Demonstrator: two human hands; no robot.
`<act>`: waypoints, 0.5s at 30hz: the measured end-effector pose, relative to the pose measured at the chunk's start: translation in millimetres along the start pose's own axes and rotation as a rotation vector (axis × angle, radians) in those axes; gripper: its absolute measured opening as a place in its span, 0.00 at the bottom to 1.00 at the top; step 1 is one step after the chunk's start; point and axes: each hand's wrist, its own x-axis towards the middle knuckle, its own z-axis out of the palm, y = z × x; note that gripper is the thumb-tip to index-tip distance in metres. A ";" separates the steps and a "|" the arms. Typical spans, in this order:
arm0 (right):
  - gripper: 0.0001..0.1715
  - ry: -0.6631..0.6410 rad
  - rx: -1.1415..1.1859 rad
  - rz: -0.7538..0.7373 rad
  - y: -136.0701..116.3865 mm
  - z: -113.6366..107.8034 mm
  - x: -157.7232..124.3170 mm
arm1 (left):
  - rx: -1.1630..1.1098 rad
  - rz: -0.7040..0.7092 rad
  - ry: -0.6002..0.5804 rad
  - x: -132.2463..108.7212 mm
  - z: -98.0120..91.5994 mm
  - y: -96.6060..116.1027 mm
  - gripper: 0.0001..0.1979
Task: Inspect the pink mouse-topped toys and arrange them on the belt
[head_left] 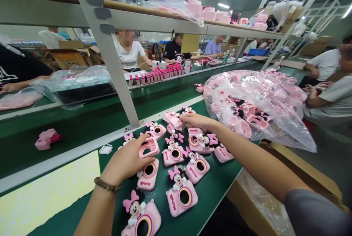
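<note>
My left hand (128, 159), with a beaded bracelet at the wrist, is closed on a pink camera cover (150, 145), its hollow side turned up. Farther back, the fingers of my right hand (196, 120) grip the edge of another pink cover (172, 118). Around both hands lie several pink toy-camera covers with a cartoon mouse and bow on top, such as one near the middle (183, 197) and one at the front (144, 221). Each of these two has a round lens hole. My right forearm crosses over the covers at the right.
A large clear bag of pink covers (255, 104) lies at the right, above an open cardboard box (247, 203). A yellow sheet (49, 195) is at the left. A metal post (110, 52) rises behind the table. One pink piece (47, 139) rests on the green belt (79, 148). Co-workers sit beyond.
</note>
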 end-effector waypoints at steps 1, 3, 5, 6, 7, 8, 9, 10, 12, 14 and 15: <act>0.22 0.000 0.038 -0.010 -1.3 -4.7 -4.9 | -0.002 0.002 -0.006 0.0 0.2 0.2 0.38; 0.24 0.010 0.143 -0.042 -5.7 -13.4 -15.7 | -0.007 0.009 -0.018 0.9 1.3 0.4 0.39; 0.27 0.034 0.239 -0.083 -11.4 -19.4 -25.2 | -0.014 0.024 -0.023 2.4 2.5 -0.2 0.39; 0.29 0.044 0.285 -0.106 -14.0 -20.8 -28.6 | -0.017 0.033 -0.023 3.4 3.0 -0.8 0.39; 0.30 0.050 0.328 -0.134 -16.1 -21.1 -30.9 | -0.018 0.042 -0.025 4.3 3.2 -1.7 0.38; 0.30 0.053 0.364 -0.165 -17.4 -20.5 -31.8 | -0.015 0.044 -0.027 5.3 3.3 -2.8 0.38; 0.31 0.054 0.390 -0.195 -17.8 -19.0 -31.3 | -0.011 0.040 -0.032 6.2 3.2 -4.0 0.38; 0.31 0.056 0.404 -0.220 -16.9 -16.8 -29.6 | -0.006 0.030 -0.037 6.8 3.0 -5.3 0.39; 0.33 0.067 0.390 -0.250 -11.9 -11.3 -23.0 | 0.001 0.010 -0.046 7.3 2.1 -7.6 0.41; 0.34 0.087 0.327 -0.251 -3.2 -4.3 -14.4 | 0.002 0.001 -0.045 6.4 1.0 -9.0 0.42; 0.35 0.097 0.284 -0.251 1.9 -0.2 -10.1 | 0.001 0.000 -0.042 5.4 0.2 -9.1 0.42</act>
